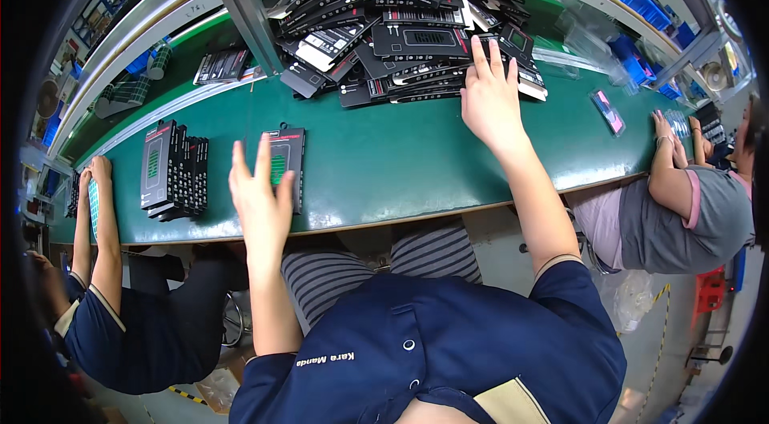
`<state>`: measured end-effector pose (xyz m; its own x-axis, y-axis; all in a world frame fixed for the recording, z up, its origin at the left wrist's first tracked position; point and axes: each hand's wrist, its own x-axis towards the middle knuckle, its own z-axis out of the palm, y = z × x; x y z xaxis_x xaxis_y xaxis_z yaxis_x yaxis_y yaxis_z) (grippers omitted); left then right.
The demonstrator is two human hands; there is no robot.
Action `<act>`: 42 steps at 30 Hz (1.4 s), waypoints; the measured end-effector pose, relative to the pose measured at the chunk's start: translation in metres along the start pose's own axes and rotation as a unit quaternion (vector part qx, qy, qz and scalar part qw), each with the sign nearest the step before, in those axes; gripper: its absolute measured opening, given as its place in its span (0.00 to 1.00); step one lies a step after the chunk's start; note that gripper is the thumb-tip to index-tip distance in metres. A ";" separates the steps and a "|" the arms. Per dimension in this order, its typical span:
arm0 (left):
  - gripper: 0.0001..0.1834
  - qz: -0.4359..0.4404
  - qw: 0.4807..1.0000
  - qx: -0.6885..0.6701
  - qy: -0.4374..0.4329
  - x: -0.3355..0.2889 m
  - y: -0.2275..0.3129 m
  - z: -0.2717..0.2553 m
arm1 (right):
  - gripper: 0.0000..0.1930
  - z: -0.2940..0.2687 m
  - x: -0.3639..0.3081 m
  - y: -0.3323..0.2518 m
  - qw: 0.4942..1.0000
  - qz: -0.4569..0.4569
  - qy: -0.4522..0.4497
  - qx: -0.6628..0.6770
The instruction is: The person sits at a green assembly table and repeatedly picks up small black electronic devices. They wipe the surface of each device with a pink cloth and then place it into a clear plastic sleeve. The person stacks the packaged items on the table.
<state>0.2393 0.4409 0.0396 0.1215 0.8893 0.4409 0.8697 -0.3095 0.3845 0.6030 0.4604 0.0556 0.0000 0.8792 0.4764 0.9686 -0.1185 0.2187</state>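
My left hand (263, 196) is open, its fingers spread over the left edge of a flat black box (291, 150) with a green panel that lies by itself on the green table. Whether the fingertips touch that box I cannot tell. Farther off to the right, my right hand (490, 102) reaches to the near side of a big heap of black boxes (420, 41). Its fingers are stretched out and apart over the boxes, none of them gripped. Left of my left hand stands a neat row of similar black boxes (160, 168), leaning together.
A co-worker's hands (101, 170) hold a light green checked item at the far left; another person (681, 192) works at the right. A metal post (244, 12) rises left of the heap. A small pink-and-blue packet (608, 112) lies to the right on the table (376, 160).
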 end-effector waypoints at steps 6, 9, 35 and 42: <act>0.41 0.001 0.990 0.115 -0.085 -0.008 0.034 0.034 | 0.23 -0.020 -0.035 -0.026 0.997 -0.035 -0.014 0.068; 0.42 0.117 0.989 -0.086 -0.032 -0.016 0.075 0.038 | 0.18 -0.041 -0.077 -0.037 0.926 -0.243 0.053 0.285; 0.26 0.181 0.934 -0.142 -0.274 0.025 0.081 -0.002 | 0.18 -0.037 -0.150 -0.002 0.959 0.143 0.012 0.244; 0.43 0.275 0.913 -0.189 -0.234 0.016 0.070 0.043 | 0.26 -0.031 -0.109 0.005 0.885 -0.031 -0.121 0.449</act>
<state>0.3228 0.4478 0.0388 0.7580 0.5842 0.2902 0.3997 -0.7675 0.5011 0.5999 0.3494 0.0307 -0.1110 0.9572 0.2672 0.7763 0.2514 -0.5781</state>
